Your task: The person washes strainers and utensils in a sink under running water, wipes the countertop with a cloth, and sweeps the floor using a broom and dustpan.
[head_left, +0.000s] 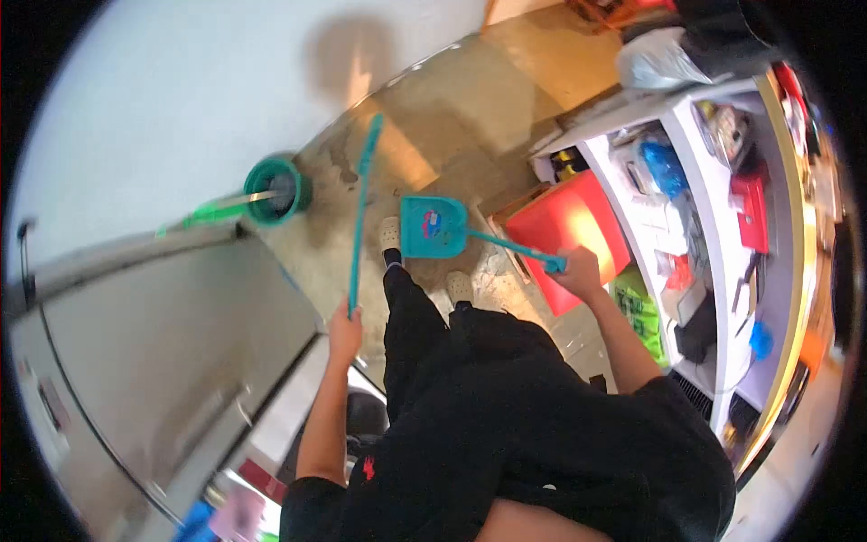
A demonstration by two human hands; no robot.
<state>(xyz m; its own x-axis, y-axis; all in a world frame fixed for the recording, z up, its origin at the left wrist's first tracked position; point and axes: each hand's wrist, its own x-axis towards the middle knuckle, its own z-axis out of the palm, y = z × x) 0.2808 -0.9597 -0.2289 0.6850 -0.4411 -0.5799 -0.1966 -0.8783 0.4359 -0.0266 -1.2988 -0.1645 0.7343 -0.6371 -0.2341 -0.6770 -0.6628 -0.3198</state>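
My left hand [344, 332] is closed around the end of a long teal broom [359, 217]. Its narrow head points away from me, toward the wall. In my right hand [578, 274] is the handle of a teal dustpan [413, 244], whose pan is low by my feet. Small pink, blue and white scraps [433, 222] lie in the pan. Broom and dustpan are apart. My two feet wear pale clogs [389, 232], one beside the pan and one just in front of it.
A green bucket [302, 191] with a stick in it stands against the white wall. On the right, a red panel [569, 235] leans by a crowded white shelf [691, 172]. A large grey appliance [172, 334] stands at left. The floor [452, 117] has dark stains.
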